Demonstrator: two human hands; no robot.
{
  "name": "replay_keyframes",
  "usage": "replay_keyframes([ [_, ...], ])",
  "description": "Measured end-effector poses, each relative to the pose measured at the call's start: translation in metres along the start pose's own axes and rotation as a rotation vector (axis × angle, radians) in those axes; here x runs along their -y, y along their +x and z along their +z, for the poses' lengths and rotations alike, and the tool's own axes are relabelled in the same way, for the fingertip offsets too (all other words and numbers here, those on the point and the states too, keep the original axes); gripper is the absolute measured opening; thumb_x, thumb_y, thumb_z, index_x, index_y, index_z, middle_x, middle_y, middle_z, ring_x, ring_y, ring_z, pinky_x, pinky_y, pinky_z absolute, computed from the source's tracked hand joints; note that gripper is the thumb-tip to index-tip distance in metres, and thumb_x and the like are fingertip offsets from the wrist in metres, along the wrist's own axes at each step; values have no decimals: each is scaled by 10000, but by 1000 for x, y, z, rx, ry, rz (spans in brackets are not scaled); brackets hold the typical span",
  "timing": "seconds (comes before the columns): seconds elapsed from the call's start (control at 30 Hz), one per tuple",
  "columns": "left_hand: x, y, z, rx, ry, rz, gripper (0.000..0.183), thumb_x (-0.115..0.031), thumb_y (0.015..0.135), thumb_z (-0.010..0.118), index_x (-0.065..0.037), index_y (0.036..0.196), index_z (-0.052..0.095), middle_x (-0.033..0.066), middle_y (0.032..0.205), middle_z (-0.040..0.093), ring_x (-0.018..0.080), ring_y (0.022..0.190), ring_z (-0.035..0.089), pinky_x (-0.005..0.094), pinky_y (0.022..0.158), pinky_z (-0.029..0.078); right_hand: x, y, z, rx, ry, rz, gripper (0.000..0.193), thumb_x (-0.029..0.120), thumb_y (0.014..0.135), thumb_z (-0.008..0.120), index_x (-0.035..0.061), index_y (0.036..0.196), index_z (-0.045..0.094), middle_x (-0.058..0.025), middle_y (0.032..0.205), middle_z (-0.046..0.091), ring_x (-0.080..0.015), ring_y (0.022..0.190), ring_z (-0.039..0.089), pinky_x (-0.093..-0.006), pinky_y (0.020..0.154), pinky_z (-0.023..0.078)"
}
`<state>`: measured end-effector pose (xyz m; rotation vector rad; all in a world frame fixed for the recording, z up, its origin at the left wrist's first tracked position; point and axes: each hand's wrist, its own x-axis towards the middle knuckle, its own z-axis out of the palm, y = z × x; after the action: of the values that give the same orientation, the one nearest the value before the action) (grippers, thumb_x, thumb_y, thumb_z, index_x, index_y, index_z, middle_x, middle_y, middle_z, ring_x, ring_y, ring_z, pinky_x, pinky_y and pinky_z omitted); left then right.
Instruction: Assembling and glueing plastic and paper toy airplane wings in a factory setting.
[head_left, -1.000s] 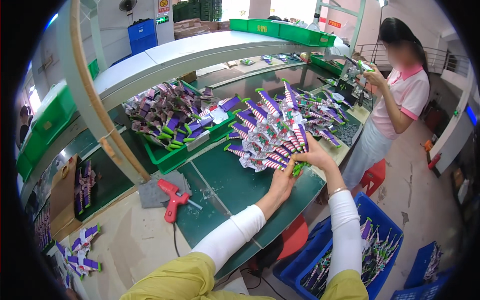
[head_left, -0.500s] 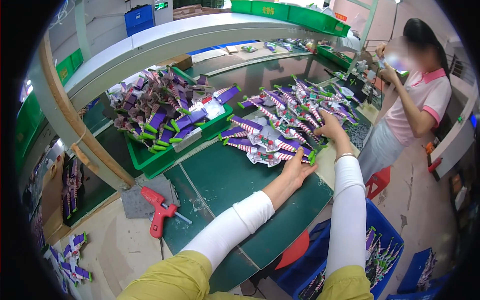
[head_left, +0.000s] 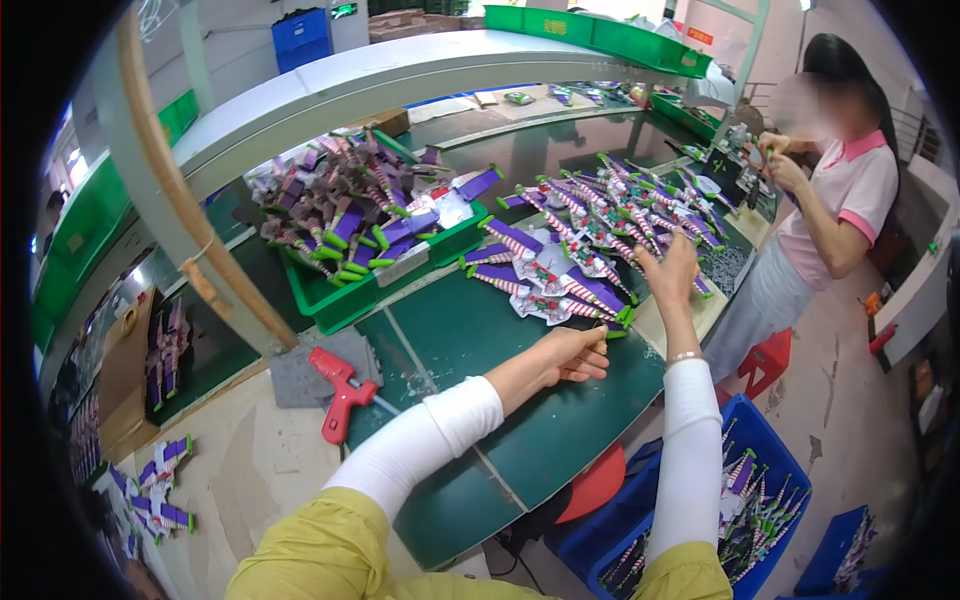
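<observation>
Purple winged toy parts [head_left: 545,283] with red-and-white striped edges and green tips lie in an overlapping heap on the dark green table. My left hand [head_left: 560,360] is just in front of the nearest wing tips, palm partly up. Its fingers are loosely curled, the thumb stands apart from them, and nothing shows in its grasp. At the heap's right side is my right hand [head_left: 672,270], thumb and fingers apart against the striped wings. Some of its fingertips are hard to separate from the parts behind them.
Left of the heap, a green crate [head_left: 345,305] overflows with similar parts. A red glue gun [head_left: 345,395] rests beside a grey pad [head_left: 300,378]. Below right, a blue bin [head_left: 770,440] holds more parts. Across the table's right end stands a person [head_left: 835,190] using both hands.
My left hand has drawn back toward me and left, off the wing tips, and its fingers have curled. The right hand has stayed by the heap's right side. The view has shifted slightly.
</observation>
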<state>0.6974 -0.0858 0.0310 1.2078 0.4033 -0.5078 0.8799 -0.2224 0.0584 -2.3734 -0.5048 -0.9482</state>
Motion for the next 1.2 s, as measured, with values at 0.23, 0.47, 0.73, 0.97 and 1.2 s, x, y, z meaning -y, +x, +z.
replay_keyframes([
  [0.23,38,-145,-49,-275,39,366,517,-524,964,464,-86,1233,521,122,1052,651,165,827,666,263,666,514,113,-92,-71,348,1062,78,187,137,951,602,-39,977,660,0,814,616,-62,751,531,-216,690,429],
  [0.47,122,-272,-64,-388,126,763,608,-542,1007,336,-44,1315,498,98,1109,628,160,972,601,292,796,495,233,-232,-145,1005,1498,139,183,98,922,594,-48,994,679,-97,893,672,-171,768,640,-290,730,509],
  [0.73,244,-394,-87,-823,-116,786,659,-545,1005,326,21,1254,553,142,1138,631,150,981,591,279,784,503,374,-354,-199,1731,1507,-179,216,38,917,619,-53,1113,603,-73,920,671,-147,824,649,-282,789,522],
  [0.97,351,-471,-123,-1031,-429,803,534,-485,1007,411,-16,1237,523,116,1137,610,158,956,621,299,804,515,437,-446,-185,1849,1392,-524,220,27,894,637,1,1102,568,-56,997,662,-139,880,638,-283,796,516],
  [1.2,389,-566,-160,-1434,-1013,1018,452,-317,948,592,15,1165,376,164,1072,534,276,1000,613,377,804,544,536,-441,-151,1304,1118,-705,353,172,839,692,-14,1119,583,-129,989,668,-245,904,633,-351,787,491],
])
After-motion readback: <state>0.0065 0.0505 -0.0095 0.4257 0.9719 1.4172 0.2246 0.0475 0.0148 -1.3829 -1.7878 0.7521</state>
